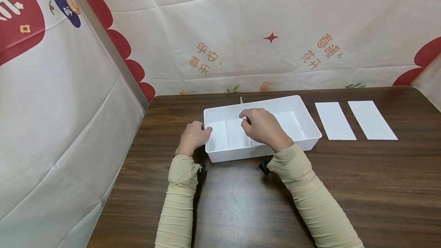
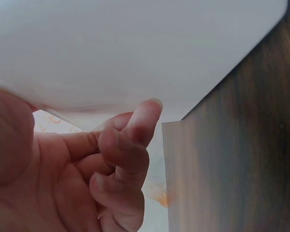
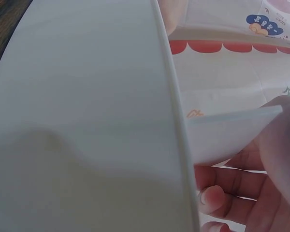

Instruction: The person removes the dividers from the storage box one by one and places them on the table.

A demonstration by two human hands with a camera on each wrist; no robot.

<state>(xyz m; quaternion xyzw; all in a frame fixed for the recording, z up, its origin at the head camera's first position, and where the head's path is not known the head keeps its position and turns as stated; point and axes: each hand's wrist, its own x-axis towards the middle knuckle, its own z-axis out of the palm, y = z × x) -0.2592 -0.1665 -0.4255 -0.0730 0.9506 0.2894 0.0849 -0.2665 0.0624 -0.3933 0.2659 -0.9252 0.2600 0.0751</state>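
— At the far left, what stands beside the table?

— A pale printed cloth [image 1: 51,118] hangs there as a side wall, with a metal strip [image 1: 106,41] running down its edge to the corner of the brown wooden table [image 1: 241,202].

— And the first hand you meet?

— The left hand [image 1: 193,137] rests against the left end wall of the white box [image 1: 220,155]. Its fingers are curled loosely and its fingertips touch the box's rim; from the wrist view the curled fingers [image 2: 123,150] sit just beside the white wall, and I cannot tell if they really grip it.

— Where is the box?

— On the table, near the middle, a little toward the back, long side facing the person.

— Next?

— A white divider [image 1: 242,106] stands upright across the box, its far end rising above the back rim. The right hand [image 1: 262,127] pinches its top edge between thumb and fingers; the wrist view shows the thin panel [image 3: 232,133] held between the fingers inside the box.

— Anything further right?

— Two flat white panels [image 1: 335,120] [image 1: 372,119] lie side by side on the table, apart from the box and from each other.
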